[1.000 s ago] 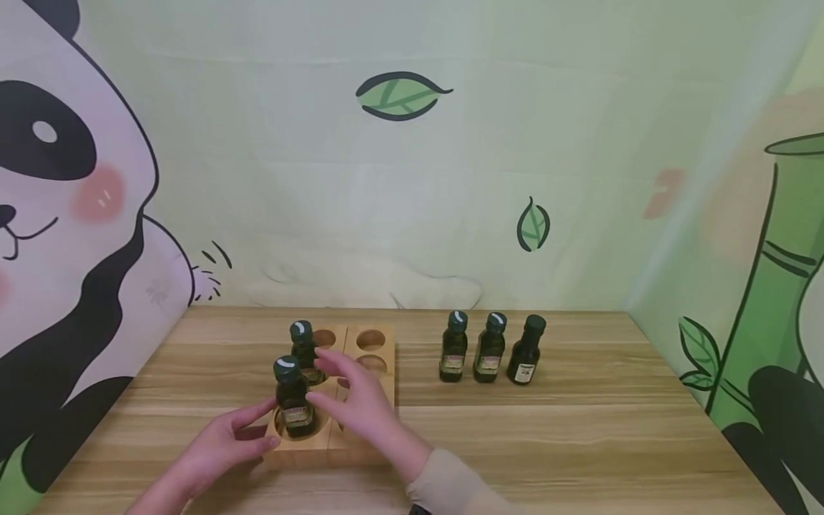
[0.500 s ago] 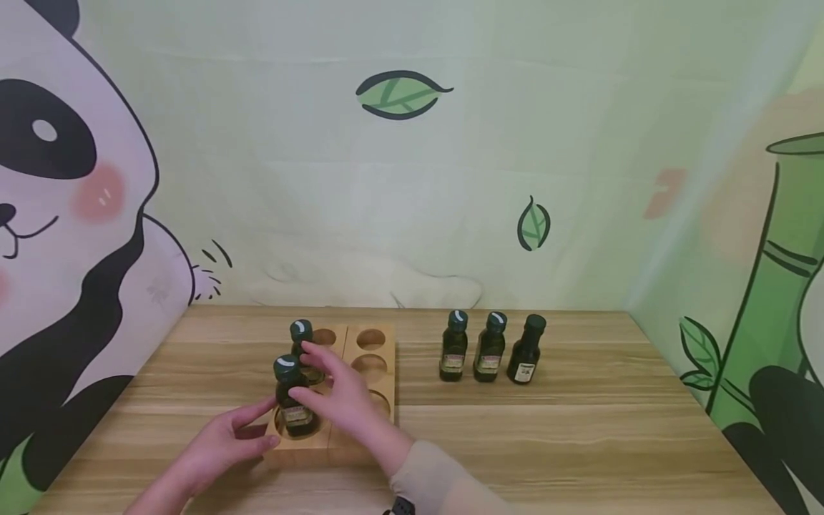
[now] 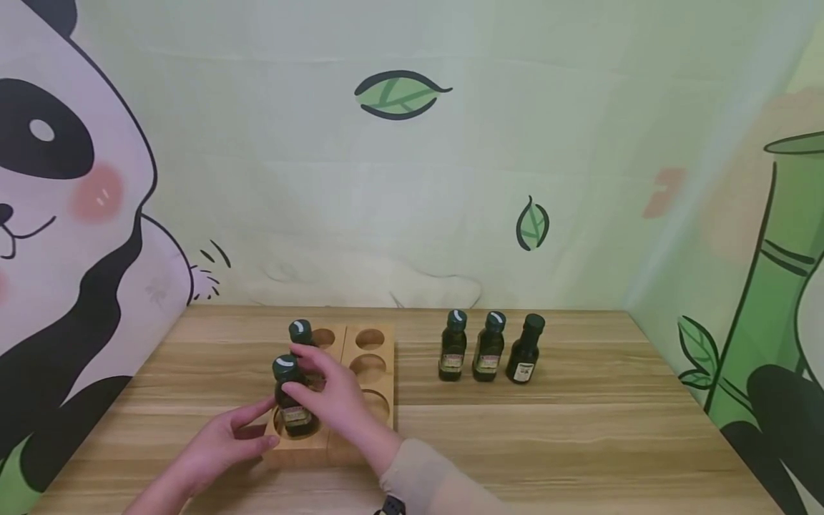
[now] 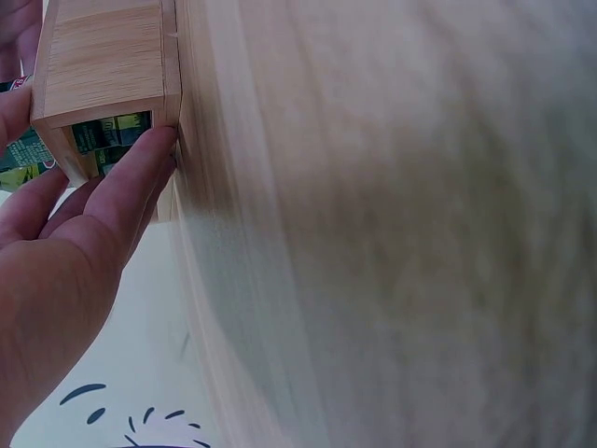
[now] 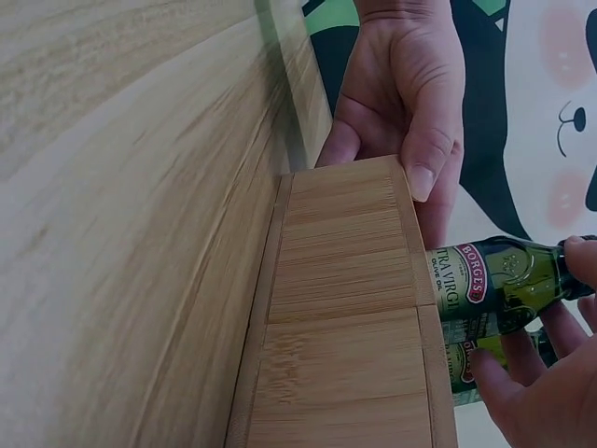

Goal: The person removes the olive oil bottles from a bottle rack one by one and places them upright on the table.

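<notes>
A pale wooden rack (image 3: pixel 305 458) with round holes stands on the table. My left hand (image 3: pixel 222 445) holds its front left corner, thumb at the front and fingers along the side. In the front left hole stands a dark green olive oil bottle (image 3: pixel 297 417), its Borges label (image 5: pixel 474 273) readable in the right wrist view. My right hand (image 3: pixel 336 399) has its thumb across that bottle's shoulder and its fingers behind it. Just behind is a second olive oil bottle (image 3: pixel 300 330), mostly hidden by the right hand.
To the right of the rack, two similar bottles (image 3: pixel 453 350) (image 3: pixel 489 350) and a slimmer dark bottle (image 3: pixel 524 354) with a white label stand in a row on the wooden table (image 3: pixel 547 443). A printed panda backdrop (image 3: pixel 412 200) rises behind the table.
My right hand has moved left, from beside the front bottle to around its upper part. The left hand, rack and bottles have kept their places.
</notes>
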Motion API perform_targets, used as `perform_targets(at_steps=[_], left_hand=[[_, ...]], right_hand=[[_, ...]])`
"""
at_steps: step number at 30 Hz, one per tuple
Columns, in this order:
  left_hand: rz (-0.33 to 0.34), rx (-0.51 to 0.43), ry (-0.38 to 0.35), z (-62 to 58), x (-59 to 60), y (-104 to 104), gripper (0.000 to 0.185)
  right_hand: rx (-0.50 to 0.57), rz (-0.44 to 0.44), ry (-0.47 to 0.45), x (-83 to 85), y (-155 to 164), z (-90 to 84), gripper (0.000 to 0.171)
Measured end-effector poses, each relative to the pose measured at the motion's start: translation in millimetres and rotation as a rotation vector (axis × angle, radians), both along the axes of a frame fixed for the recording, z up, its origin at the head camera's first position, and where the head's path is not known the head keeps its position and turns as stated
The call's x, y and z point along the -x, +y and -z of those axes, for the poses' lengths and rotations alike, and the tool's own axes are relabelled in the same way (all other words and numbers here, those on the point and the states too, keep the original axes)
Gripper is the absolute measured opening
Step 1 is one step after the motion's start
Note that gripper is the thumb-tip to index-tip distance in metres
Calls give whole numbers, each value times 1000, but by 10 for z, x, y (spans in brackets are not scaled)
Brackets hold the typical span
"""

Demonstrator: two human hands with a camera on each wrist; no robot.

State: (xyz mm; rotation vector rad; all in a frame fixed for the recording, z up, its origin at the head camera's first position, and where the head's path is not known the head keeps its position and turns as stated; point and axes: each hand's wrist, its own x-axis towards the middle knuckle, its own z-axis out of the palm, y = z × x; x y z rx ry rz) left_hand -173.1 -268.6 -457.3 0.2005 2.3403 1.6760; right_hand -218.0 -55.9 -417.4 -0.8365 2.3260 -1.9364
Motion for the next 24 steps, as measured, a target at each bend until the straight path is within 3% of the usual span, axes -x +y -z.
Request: perform_targets(at_steps=[24], left_hand=[[-4,-5,-13,-8,-2,2,73]], right_hand=[[32,29,21,31,-57,46,40]])
